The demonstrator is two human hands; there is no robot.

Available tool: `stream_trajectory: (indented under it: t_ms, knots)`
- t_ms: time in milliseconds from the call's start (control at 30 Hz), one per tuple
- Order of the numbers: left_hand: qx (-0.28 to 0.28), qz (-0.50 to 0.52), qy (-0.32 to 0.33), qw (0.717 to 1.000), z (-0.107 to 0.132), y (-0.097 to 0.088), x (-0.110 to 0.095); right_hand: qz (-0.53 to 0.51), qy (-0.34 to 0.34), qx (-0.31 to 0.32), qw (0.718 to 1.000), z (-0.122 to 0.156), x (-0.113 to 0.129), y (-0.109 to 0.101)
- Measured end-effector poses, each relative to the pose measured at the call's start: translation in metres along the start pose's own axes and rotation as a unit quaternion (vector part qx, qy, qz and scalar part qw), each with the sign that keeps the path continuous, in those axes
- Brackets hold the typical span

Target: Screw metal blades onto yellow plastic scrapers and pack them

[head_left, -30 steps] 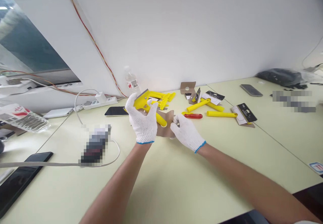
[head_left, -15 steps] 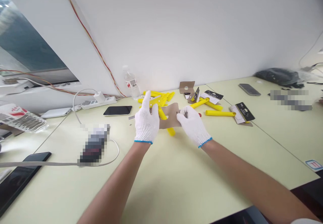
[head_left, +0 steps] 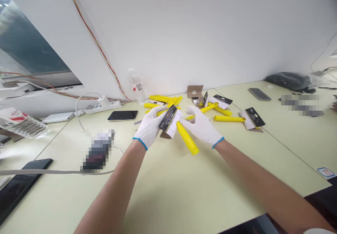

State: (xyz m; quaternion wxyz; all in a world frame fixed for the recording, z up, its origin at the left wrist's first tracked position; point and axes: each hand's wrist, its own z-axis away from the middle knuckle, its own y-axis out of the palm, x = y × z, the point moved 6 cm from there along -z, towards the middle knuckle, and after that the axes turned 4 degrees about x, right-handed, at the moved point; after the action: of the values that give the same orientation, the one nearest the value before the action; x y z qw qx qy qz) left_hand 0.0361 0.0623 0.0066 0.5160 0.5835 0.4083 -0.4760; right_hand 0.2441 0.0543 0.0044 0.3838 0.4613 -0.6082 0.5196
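The person's left hand [head_left: 149, 124], in a white knitted glove, is at the centre of the frame. Its fingers are clamped on the left edge of a black-and-white card [head_left: 174, 124], part of the grip being concealed behind it. The card is tilted and held above the tabletop [head_left: 205, 188]. A yellow handle [head_left: 187, 139] projects from the card's face toward the lower right of the frame, its free end clear of the fingers of both hands.

The right hand [head_left: 202, 125], gloved alike, is just right of the card. Its fingers are apart, the thumb lying close to the upper end of the yellow handle; whether it touches handle or card cannot be told.

Beyond the left hand lie yellow plastic pieces [head_left: 174, 102], with a clear bottle [head_left: 138, 89] upright near the wall and a dark phone [head_left: 122, 115] to the left. Right of centre, a second yellow handle [head_left: 229, 118] lies flat, joined at its right end to a second printed card [head_left: 253, 117]. A brown card [head_left: 195, 90] stands near the wall.
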Motion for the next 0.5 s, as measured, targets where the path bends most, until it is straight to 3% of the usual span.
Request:
stream_trajectory:
  t_ms: [100,167,367,500]
  knots:
    - [0.027,-0.020,-0.055,0.998,0.004,0.004,0.000,-0.085,0.050,0.107,0.989,0.000,-0.004,0.008]
    - [0.043,-0.030,-0.069,0.996,0.006,0.004,0.001,-0.113,0.065,0.132,0.983,0.003,-0.005,0.012]
    - [0.075,-0.079,-0.040,0.993,0.007,0.005,0.002,-0.196,0.072,0.113,0.971,0.009,-0.015,0.022]
    - [0.039,-0.142,-0.008,0.989,0.009,0.007,-0.008,-0.246,0.066,0.059,0.965,0.009,-0.025,0.028]
